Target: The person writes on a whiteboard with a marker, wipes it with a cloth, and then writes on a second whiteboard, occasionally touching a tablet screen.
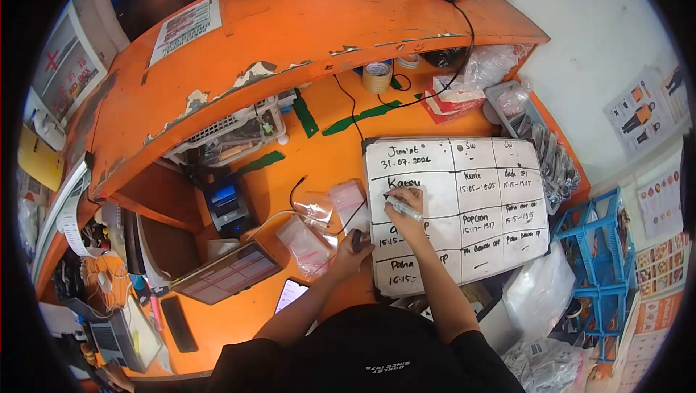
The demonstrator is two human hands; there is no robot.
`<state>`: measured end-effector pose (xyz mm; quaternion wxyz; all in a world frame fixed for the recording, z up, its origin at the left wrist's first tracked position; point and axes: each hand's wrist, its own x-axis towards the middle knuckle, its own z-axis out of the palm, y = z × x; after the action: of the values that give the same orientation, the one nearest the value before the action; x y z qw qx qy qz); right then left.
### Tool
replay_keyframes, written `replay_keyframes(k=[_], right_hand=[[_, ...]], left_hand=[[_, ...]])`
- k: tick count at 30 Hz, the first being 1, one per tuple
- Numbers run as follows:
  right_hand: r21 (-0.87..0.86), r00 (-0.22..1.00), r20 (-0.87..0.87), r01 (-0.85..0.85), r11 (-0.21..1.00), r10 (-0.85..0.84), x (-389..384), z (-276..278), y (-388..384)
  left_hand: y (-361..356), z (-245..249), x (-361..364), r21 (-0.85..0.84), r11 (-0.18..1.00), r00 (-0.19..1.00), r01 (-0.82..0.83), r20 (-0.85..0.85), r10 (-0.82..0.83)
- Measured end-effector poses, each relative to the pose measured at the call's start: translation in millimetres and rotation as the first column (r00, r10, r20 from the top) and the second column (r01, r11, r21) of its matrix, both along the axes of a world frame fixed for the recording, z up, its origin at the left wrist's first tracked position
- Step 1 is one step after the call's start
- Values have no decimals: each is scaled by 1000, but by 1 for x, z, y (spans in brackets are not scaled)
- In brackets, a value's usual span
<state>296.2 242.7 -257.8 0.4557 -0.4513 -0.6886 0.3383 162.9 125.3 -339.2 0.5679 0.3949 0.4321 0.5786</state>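
A whiteboard [428, 248] with a ruled grid of handwritten names and times lies at a slant on the orange desk. My right hand [407, 212] is closed around a whiteboard marker [406, 209], its tip at the board under the word "Katsu". The hand and forearm cover part of the left column. Beside the board's left edge, my left hand [351, 257] is closed on a small dark object [357, 241] whose kind I cannot make out. A phone [291, 296] with a lit screen lies near my left forearm.
Clear plastic bags [304, 244] lie left of the board. A card reader [228, 204] and a tablet [227, 272] stand farther left. Tape rolls [376, 77] sit under the orange shelf [304, 16]. Blue racks [596, 262] stand right. Another person's hand [116, 377] shows lower left.
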Motion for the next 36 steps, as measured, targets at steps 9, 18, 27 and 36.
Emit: replay_keyframes(k=[9,18,27,36], right_hand=[[166,974,212,48,985,-83,-4,-8,0],[133,980,170,85,987,-107,-2,-4,0],[150,985,118,109,983,-128,1,0,1],[155,984,95,135,979,-151,5,-2,2]], left_hand=[[-2,0,-2,-30,1000,999,0,47,1],[-2,-8,-5,-112,994,999,4,-52,-10],[-3,16,-1,-109,993,998,-49,30,52],[-4,20,-4,-65,997,995,-42,-98,35]])
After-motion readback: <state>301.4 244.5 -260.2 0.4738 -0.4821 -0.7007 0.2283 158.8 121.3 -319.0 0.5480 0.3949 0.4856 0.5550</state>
